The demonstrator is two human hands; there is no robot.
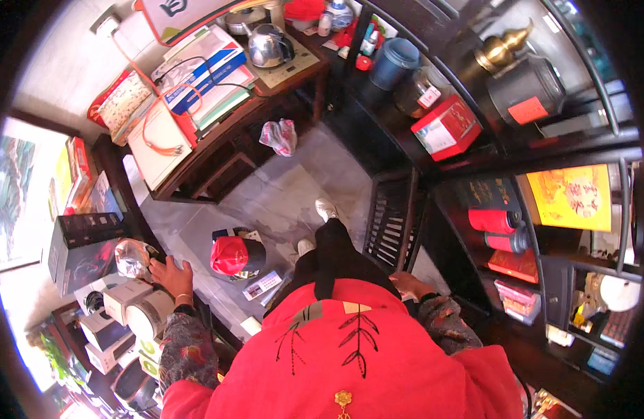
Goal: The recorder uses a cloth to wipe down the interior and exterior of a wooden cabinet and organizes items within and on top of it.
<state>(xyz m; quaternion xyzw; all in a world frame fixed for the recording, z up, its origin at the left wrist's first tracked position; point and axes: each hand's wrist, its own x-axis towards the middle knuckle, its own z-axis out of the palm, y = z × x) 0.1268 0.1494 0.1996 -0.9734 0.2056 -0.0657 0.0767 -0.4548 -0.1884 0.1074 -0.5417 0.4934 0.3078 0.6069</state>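
My left hand (172, 278) reaches out at the left, fingers spread, its fingertips at a shiny, clear-wrapped package (135, 258); whether they touch it I cannot tell. Just below that hand are a white box (127, 299) and a round pale container (148, 314). On the right, my right hand (412, 285) is low beside my body, near the lower end of a dark slatted wooden piece (392, 225). Its fingers are partly hidden, and what they hold, if anything, does not show. A red cloth or bag (229, 255) lies on a dark container on the floor to the left of my feet.
Ahead stands a wooden desk (196, 183) with papers, cables and a metal kettle (270, 46). Dark shelves on the right hold a blue canister (395, 63), a red box (446, 127) and jars. A crumpled bag (279, 137) hangs or lies by the desk. Stacked boxes crowd the left.
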